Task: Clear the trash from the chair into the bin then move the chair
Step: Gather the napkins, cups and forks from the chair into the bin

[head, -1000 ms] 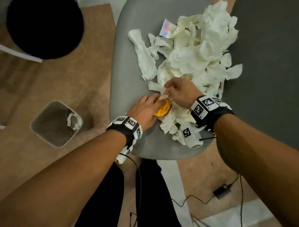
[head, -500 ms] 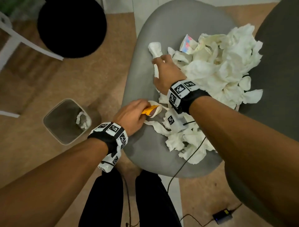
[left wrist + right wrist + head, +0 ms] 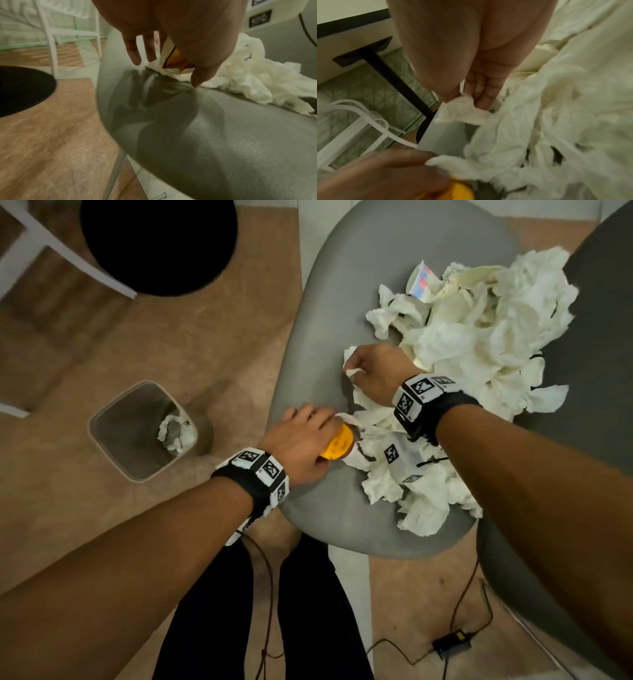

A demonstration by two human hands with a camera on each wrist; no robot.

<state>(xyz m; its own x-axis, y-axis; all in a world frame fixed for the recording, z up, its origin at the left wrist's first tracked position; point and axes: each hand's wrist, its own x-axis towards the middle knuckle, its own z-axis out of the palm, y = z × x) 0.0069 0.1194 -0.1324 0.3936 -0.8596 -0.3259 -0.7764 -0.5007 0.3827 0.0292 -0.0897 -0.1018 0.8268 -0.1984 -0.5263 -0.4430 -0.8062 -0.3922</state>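
A heap of crumpled white tissues [image 3: 479, 344] covers the right side of the grey chair seat [image 3: 322, 337]. My left hand [image 3: 305, 436] grips a yellow wrapper [image 3: 337, 445] at the seat's left edge, with a tissue strip caught against it. The left wrist view shows the fingers of my left hand [image 3: 164, 70] curled round the yellow wrapper [image 3: 178, 60]. My right hand [image 3: 363, 369] clutches a bunched tissue [image 3: 351, 364] near the heap's left edge. In the right wrist view, my right hand [image 3: 471, 100] pinches that tissue [image 3: 462, 111]. The bin [image 3: 113, 446] stands on the floor to the left.
One crumpled tissue [image 3: 176, 433] lies in the bin. A black round stool [image 3: 157, 244] and a white frame [image 3: 68, 254] stand at the far left. The chair's dark back [image 3: 599, 371] rises on the right. A power adapter [image 3: 452, 643] with cable lies on the floor.
My right hand has drawn back from the far end of the long tissue, now bunching it in its fingers. My left hand has stayed on the yellow wrapper.
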